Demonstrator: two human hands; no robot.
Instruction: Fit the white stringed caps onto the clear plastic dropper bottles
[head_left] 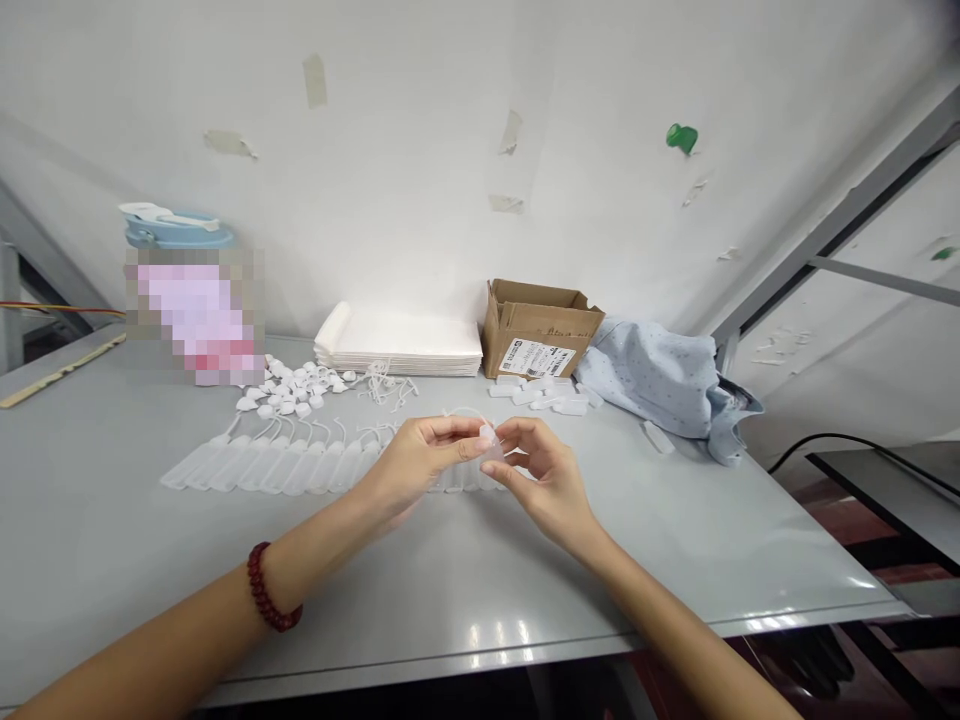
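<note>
Over the middle of the table, my left hand (420, 460) pinches the white cap (487, 434) of a small translucent plastic tube, from which a thin white cord loops. My right hand (551, 485) grips the body of that tube (491, 453) from the right, its fingers curled, and both sets of fingertips almost meet. Much of the piece is hidden by the fingers. Behind and left of my hands lies a row of similar flat translucent tubes (300, 467) with white cords at their upper ends. Part of this row disappears behind my left hand.
Small white caps (289, 385) are heaped at the left, with loose white cords (386, 382) beside them. A white stack of packaging (397, 345), a cardboard box (544, 325), loose translucent tubes (555, 393) and a light blue cloth (652, 375) line the back. One tube (658, 437) lies apart.
</note>
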